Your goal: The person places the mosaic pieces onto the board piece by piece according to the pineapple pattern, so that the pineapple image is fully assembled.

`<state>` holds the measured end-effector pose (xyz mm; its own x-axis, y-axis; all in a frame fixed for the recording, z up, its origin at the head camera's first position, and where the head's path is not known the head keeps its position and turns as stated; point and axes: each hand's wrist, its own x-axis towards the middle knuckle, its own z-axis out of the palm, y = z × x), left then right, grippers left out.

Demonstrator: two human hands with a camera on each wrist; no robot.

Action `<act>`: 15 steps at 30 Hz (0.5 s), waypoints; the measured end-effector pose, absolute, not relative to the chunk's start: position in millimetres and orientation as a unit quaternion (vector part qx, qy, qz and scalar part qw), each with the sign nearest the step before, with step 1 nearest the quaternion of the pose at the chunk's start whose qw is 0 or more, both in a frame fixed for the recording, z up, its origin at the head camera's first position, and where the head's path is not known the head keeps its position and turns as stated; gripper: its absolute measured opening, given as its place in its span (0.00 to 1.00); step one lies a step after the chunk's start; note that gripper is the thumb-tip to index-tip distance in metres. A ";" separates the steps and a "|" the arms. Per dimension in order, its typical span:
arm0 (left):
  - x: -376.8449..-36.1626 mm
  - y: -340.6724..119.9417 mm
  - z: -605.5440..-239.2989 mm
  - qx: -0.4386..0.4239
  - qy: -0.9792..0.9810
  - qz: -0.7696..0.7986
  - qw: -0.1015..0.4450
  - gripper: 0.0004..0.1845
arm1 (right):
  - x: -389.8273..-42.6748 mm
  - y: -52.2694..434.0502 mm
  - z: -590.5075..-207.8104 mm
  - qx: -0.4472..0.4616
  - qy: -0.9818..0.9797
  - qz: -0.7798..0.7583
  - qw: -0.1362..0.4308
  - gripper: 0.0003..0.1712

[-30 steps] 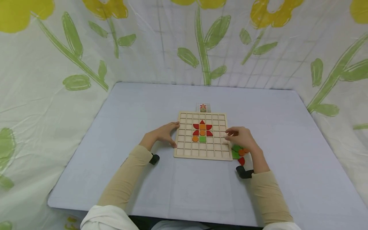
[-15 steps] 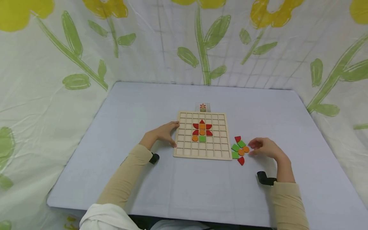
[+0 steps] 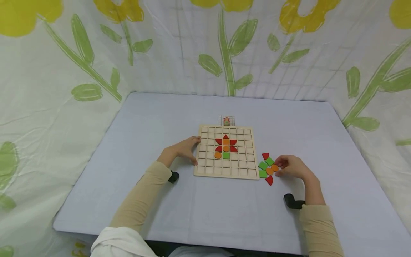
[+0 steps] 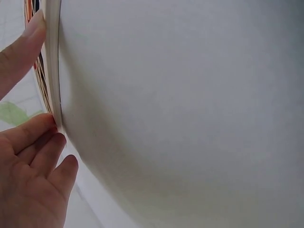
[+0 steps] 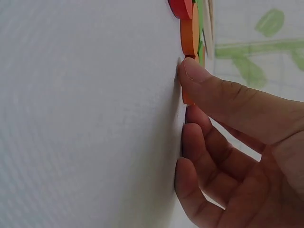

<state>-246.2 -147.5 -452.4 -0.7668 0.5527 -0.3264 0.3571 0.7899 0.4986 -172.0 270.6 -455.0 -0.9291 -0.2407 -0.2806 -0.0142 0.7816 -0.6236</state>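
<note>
A square wooden grid board lies on the table. Red, orange and green pieces form a flower-like figure in its cells, with a green square and an orange disc lowest. Against the board's left edge rest the thumb and spread fingertips of my left hand. My right hand is at the loose pieces right of the board. Its thumb and a finger pinch a loose orange disc by its rim, low at the tabletop. In the right wrist view the thumb partly covers this disc.
Beside the board lie another orange disc, several green squares and two red quarter-round pieces. A small pattern card lies at the board's far edge. A flower-printed curtain hangs behind the table.
My right hand has moved off the board's right side to the loose pieces, then slightly left onto an orange disc. My left hand stays at the board's edge.
</note>
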 end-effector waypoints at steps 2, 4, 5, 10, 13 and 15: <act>-245.9 -147.3 -452.6 0.248 0.916 0.210 0.234 0.53 | -172.1 270.1 -455.5 -0.067 0.929 -0.322 0.171 0.18; -245.2 -147.3 -452.8 0.246 0.916 0.212 0.234 0.53 | -172.0 269.3 -456.3 -0.063 0.930 -0.320 0.169 0.18; -244.9 -147.3 -452.7 0.245 0.916 0.212 0.235 0.53 | -172.0 269.0 -456.5 -0.061 0.930 -0.320 0.169 0.17; -244.0 -148.1 -453.1 0.243 0.914 0.218 0.239 0.53 | -171.7 266.6 -454.9 -0.057 0.931 -0.320 0.169 0.16; -244.1 -148.6 -453.5 0.244 0.912 0.225 0.242 0.53 | -171.9 266.6 -454.0 -0.056 0.931 -0.318 0.171 0.15; -244.4 -148.9 -453.9 0.246 0.910 0.228 0.244 0.53 | -172.2 267.2 -454.1 -0.053 0.931 -0.317 0.171 0.14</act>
